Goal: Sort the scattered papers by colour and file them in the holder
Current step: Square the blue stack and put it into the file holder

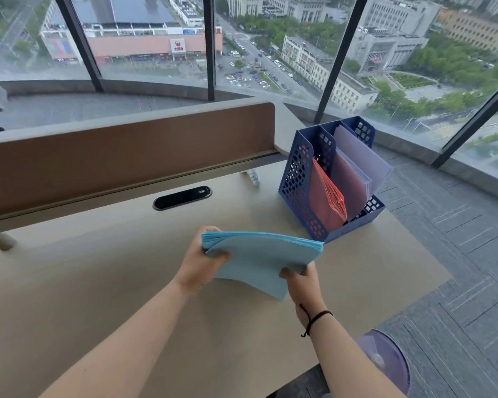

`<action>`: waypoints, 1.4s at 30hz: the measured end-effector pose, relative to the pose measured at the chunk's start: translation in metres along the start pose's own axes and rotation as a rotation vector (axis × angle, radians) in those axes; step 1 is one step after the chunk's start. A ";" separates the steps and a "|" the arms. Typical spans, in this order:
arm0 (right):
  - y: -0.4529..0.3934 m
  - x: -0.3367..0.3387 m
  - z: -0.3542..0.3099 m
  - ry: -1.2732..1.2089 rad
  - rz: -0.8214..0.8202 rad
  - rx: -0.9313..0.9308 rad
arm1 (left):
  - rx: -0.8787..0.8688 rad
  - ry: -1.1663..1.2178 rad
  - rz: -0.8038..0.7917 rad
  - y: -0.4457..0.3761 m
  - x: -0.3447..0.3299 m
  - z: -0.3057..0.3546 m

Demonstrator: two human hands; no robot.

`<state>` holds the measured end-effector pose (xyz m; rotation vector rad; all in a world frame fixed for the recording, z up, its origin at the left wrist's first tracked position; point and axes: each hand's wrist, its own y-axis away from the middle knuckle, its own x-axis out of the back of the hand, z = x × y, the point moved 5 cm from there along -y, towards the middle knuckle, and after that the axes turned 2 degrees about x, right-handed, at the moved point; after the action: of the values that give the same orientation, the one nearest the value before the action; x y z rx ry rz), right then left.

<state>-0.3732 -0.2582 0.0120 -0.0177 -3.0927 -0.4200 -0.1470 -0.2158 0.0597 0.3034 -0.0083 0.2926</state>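
Blue stack squared up in both hands, last colour waiting to be filed.

The bench carried the blue holder near its far right corner, standing slightly tilted, with red papers in its nearest slot and pale purple papers in the slots behind; whether any slot remained free could not be told. Just in front of the holder, the blue papers were held as one gathered stack above the bench, its far right corner close to the holder's front lip. The left hand had a closed grip on the stack's left edge, thumb on top; the right hand pinched the near right edge. Sorting looked finished, judging by this. The next move would call for tipping the stack upright and sliding it edge-first into a slot without fanning the sheets.
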 end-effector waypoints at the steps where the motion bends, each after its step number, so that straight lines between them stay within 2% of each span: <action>1: 0.000 -0.001 0.002 -0.010 0.015 -0.019 | 0.028 0.011 0.001 -0.001 -0.001 -0.002; 4: -0.004 -0.006 0.007 0.014 0.012 -0.016 | 0.040 0.013 -0.013 -0.008 -0.005 -0.001; 7: -0.005 0.002 0.000 0.151 -0.021 0.043 | 0.023 -0.004 0.006 -0.009 -0.005 0.004; 10: 0.000 0.015 -0.011 0.269 -0.074 0.038 | -0.005 -0.137 0.037 -0.011 0.003 0.006; 13: 0.010 0.030 -0.030 0.315 -0.097 0.050 | -0.033 -0.220 0.023 -0.014 -0.003 0.017; 17: 0.018 0.061 -0.072 0.343 -0.097 0.109 | -0.067 -0.210 -0.013 -0.017 -0.034 0.055; 22: 0.013 0.115 -0.147 0.338 -0.034 0.205 | -0.209 -0.272 -0.123 -0.032 -0.096 0.125; 32: -0.065 0.247 -0.282 0.199 0.268 0.429 | -0.469 -0.361 -0.252 -0.107 -0.266 0.279; 37: -0.130 0.307 -0.341 0.235 0.384 0.556 | -0.479 -0.350 -0.286 -0.177 -0.350 0.328; 42: -0.197 0.343 -0.356 0.265 0.363 0.618 | -0.435 -0.402 -0.284 -0.239 -0.408 0.336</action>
<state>-0.7123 -0.5401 0.3099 -0.4568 -2.7307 0.4997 -0.4580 -0.6486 0.2896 -0.0747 -0.4175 -0.0596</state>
